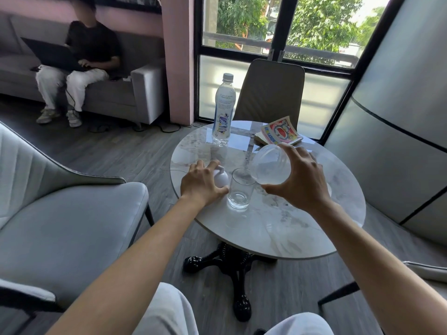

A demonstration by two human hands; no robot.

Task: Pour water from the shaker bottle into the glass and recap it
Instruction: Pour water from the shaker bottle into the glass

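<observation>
- Nearest the camera, the right hand point(298, 176) wraps its fingers around the shaker bottle point(271, 165), holding it tipped over, above and just to the right of the glass point(240, 188), with its mouth seemingly down at the rim.
- Pouring looks to be at its start or in progress: the cap is already off, the glass shows little or no water, and no stream can be made out. Finishing the pour and recapping are both left, by my reading.
- Shaker bottle: clear, frosted plastic, wide and round; the view is onto its base, so the mouth is hidden behind the body.
- Glass: clear straight tumbler, upright on the round marble table point(290, 233), towards its near-left part.
- Just left of the glass, the left hand point(202, 182) lies curled over a white rounded thing, probably the shaker's cap point(222, 178), pressing it to the table.
- Behind the glass, well apart, a capped water bottle point(223, 110) stands; behind and to the right lies a comic book point(279, 132).
</observation>
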